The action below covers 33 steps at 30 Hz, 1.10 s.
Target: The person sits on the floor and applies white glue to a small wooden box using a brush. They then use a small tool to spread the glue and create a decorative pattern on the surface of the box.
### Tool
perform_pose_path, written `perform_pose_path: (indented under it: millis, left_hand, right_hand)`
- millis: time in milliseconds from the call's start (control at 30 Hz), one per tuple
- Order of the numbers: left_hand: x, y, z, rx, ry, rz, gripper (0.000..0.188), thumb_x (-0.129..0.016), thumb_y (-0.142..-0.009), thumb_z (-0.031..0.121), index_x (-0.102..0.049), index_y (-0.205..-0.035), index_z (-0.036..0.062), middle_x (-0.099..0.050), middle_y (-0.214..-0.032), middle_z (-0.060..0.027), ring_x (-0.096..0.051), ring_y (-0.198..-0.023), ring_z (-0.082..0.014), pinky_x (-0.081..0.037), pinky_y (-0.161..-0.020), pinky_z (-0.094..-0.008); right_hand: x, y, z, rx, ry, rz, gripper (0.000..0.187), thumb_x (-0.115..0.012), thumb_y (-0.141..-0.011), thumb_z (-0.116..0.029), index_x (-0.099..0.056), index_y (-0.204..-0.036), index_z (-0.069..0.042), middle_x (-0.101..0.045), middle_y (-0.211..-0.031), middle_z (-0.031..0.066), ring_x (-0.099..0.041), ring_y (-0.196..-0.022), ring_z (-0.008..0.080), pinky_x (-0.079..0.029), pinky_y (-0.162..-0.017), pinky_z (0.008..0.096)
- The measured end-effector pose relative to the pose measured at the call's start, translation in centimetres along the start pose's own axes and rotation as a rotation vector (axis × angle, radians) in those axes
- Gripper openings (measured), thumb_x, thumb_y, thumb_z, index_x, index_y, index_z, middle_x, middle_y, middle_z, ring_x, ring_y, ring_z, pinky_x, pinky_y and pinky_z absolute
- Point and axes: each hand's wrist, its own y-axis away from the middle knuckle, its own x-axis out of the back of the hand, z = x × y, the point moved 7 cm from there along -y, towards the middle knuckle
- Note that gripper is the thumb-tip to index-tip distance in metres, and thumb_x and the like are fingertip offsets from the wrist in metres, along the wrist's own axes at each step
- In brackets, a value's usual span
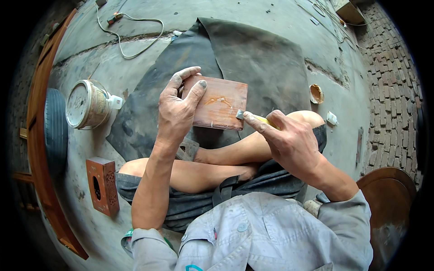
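A reddish-brown wooden box [219,95] is held up in front of my crossed legs, above a dark sheet. My left hand [175,110] grips its left side, with the thumb on the upper face and the other fingers around the far edge. An orange-brown smear with pale specks marks the middle of that face. In my right hand [289,137] is a putty knife [239,114] with a yellow handle, the index finger stretched along it. The small blade meets the box at its right edge. Whitish dust covers the fingers of both hands.
The dark sheet [262,58] covers the floor ahead. To the left stand a lidded bucket [79,105], a tire [55,131] and a carved wooden box [108,189] with an oval hole. A round container [316,94] and a white bottle [332,118] lie right.
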Motion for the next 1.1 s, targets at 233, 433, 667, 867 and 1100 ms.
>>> perform_pose_path:
  millis: [233,433,667,867,1100]
  left_hand:
    - [-0.2,0.1,-0.1,-0.014,0.006,-0.009,0.034,-0.069,-0.097,0.011,-0.064,-0.129,0.0004,-0.066,-0.117,-0.007,-0.061,-0.107,-0.0128,-0.05,-0.096,-0.0258]
    - [-0.2,0.0,-0.5,-0.019,0.015,-0.005,0.034,-0.069,-0.097,0.01,-0.063,-0.129,-0.0006,-0.066,-0.118,-0.008,-0.061,-0.108,-0.0135,-0.05,-0.097,-0.0264]
    - [0.2,-0.1,-0.5,-0.013,0.044,-0.008,0.034,-0.069,-0.097,0.01,-0.063,-0.129,-0.0013,-0.066,-0.119,-0.0091,-0.061,-0.109,-0.0143,-0.049,-0.098,-0.0272]
    - [0.1,-0.5,-0.7,-0.052,0.074,-0.004,0.034,-0.072,-0.095,0.011,-0.064,-0.126,-0.0022,-0.067,-0.114,-0.0074,-0.062,-0.103,-0.0129,-0.05,-0.094,-0.026]
    - [-0.1,-0.5,-0.8,-0.046,0.085,-0.006,0.035,-0.071,-0.096,0.011,-0.064,-0.127,-0.0021,-0.067,-0.115,-0.0082,-0.062,-0.104,-0.0133,-0.05,-0.094,-0.0264]
  right_hand:
    - [-0.3,-1.9,-0.3,0.031,0.013,0.055,0.059,-0.061,-0.084,-0.008,-0.059,-0.141,-0.022,-0.054,-0.084,0.0054,-0.063,-0.07,0.0214,-0.052,-0.056,0.0369]
    - [0.2,-1.6,-0.4,0.04,0.035,0.076,0.058,-0.062,-0.084,-0.008,-0.06,-0.14,-0.022,-0.054,-0.084,0.0054,-0.064,-0.069,0.0216,-0.052,-0.056,0.0362]
    - [0.1,-0.8,0.2,0.027,0.022,0.03,0.057,-0.06,-0.084,-0.005,-0.06,-0.138,-0.021,-0.056,-0.087,0.007,-0.066,-0.072,0.0241,-0.053,-0.057,0.0384]
    - [0.0,-1.7,0.4,0.042,-0.002,0.049,0.055,-0.06,-0.085,-0.006,-0.061,-0.138,-0.021,-0.058,-0.088,0.0077,-0.067,-0.071,0.0257,-0.054,-0.058,0.0388]
    - [-0.1,-3.2,0.4,0.021,-0.026,0.081,0.054,-0.061,-0.085,-0.006,-0.062,-0.137,-0.021,-0.058,-0.086,0.008,-0.068,-0.07,0.0248,-0.054,-0.057,0.0383]
